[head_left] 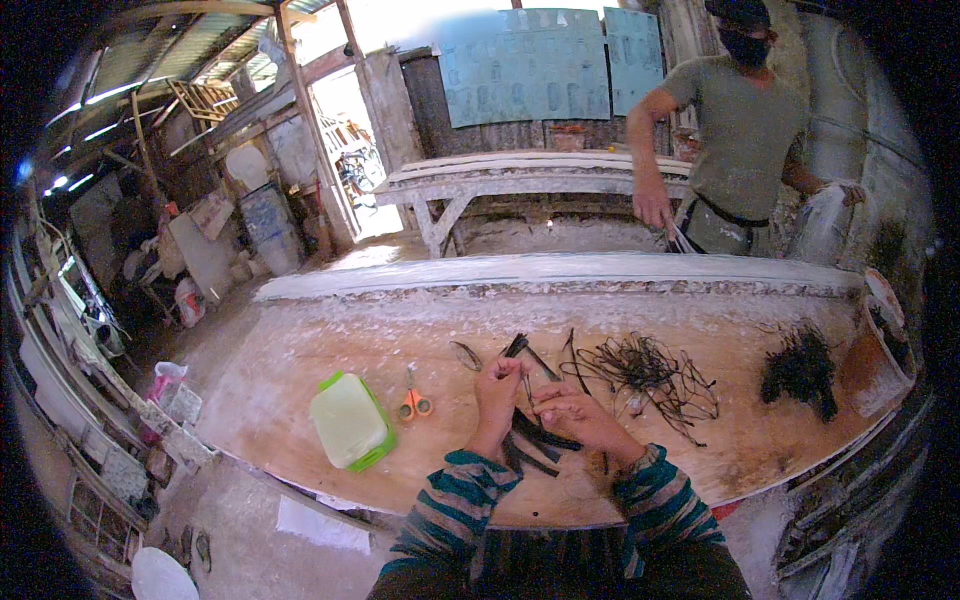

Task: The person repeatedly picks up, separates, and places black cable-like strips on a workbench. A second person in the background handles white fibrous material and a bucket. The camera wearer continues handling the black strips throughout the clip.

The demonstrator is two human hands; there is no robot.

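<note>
Above the wooden tabletop, my left hand [497,398] is closed in a pinch, fingertips up, on a thin dark strand. Close beside it, my right hand [583,420] is also pinched, its fingertips at what looks like the same strand. The strand is too fine to make out fully. Under and between my hands lie several flat black strips [537,458], partly hidden by my fingers. To the right of them spreads a loose tangle of black cords [645,375]. Orange-handled scissors [416,405] lie to the left of my left hand.
A food box with a green rim [352,420] sits left of the scissors. At the right are a bushy black clump [800,368] and a tilted orange bucket [872,372]. A white-coated ledge [560,272] runs along the far edge. Beyond it stands a masked person [740,145].
</note>
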